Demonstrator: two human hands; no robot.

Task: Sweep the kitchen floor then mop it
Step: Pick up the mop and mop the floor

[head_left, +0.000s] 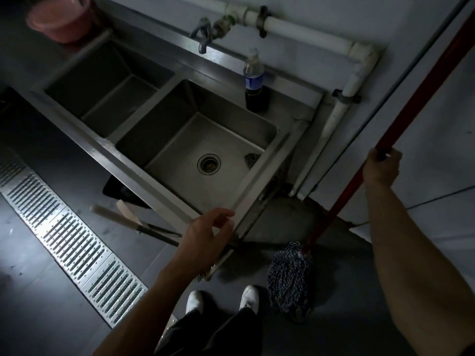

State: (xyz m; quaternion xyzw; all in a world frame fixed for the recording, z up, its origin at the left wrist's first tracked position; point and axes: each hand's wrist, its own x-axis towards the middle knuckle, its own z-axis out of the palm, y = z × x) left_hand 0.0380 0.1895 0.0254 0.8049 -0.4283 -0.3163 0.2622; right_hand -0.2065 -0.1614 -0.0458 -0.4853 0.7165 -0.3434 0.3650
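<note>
Dim grey kitchen floor (51, 291), poor light, and the mop is down on it. Its blue-and-white string head (289, 276) rests on the floor just right of the white shoes (194, 301), and the red handle (411, 104) slants up and away to the right.

The right hand (381, 167) is wrapped round that handle at about mid-length, fingers curled tight. That looks a sound hold: the pole should be stiff and light, while the strings are soft and floppy and will likely turn heavy and drippy once wet. A second grip lower down would give better control.

The left hand (205, 235) carries nothing. Its fingers are loosely spread, hovering at the front corner of the steel sink (154, 186), well apart from the mop; whether it touches the rim, I cannot tell.

Further out, a pale handle (115, 214) leans low against the sink front. A bottle (254, 78) stands on the sink's back ledge below the tap (205, 34). A drain grate (69, 235) runs across the floor at left.
</note>
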